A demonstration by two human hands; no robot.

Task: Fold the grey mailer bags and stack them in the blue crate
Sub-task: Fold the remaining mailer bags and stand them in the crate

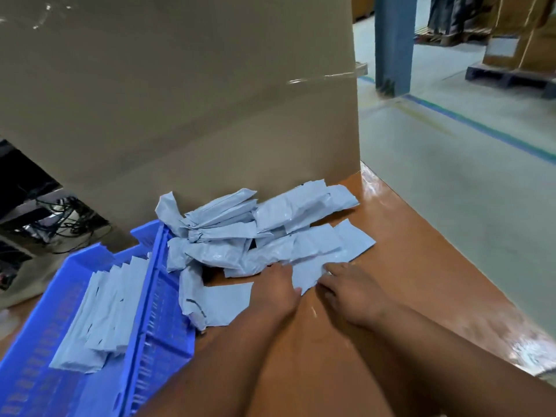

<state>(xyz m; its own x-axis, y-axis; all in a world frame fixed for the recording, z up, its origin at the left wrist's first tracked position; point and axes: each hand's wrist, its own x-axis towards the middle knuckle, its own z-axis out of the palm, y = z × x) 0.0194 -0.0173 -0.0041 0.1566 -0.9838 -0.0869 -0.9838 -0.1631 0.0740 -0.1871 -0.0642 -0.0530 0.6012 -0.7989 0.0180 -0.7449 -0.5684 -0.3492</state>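
While both hands work: they sit on one flat grey bag [307, 273] near the front of the counter [406, 266].
Materials: the bags are thin, soft plastic, pale grey-blue and a bit shiny; the counter is smooth, glossy brown.
Shapes: the loose pile of bags [258, 224] is crumpled and long; the folded bags [102, 314] are neat flat strips.
Crate: the blue crate [156, 311] is hard plastic with slotted walls, at the left on the counter, touching the pile.
Around: a big brown cardboard box [180, 100] stands right behind the pile like a wall; a blue post [394, 43] and a dark pallet [508, 78] are far off on the grey floor.
Left hand [278, 291]: fingers reach flat onto the bag's left edge, pressing it.
Right hand [352, 293]: fingers curl and pinch the bag's right edge.
Folded bags: they lean in a row inside the crate.
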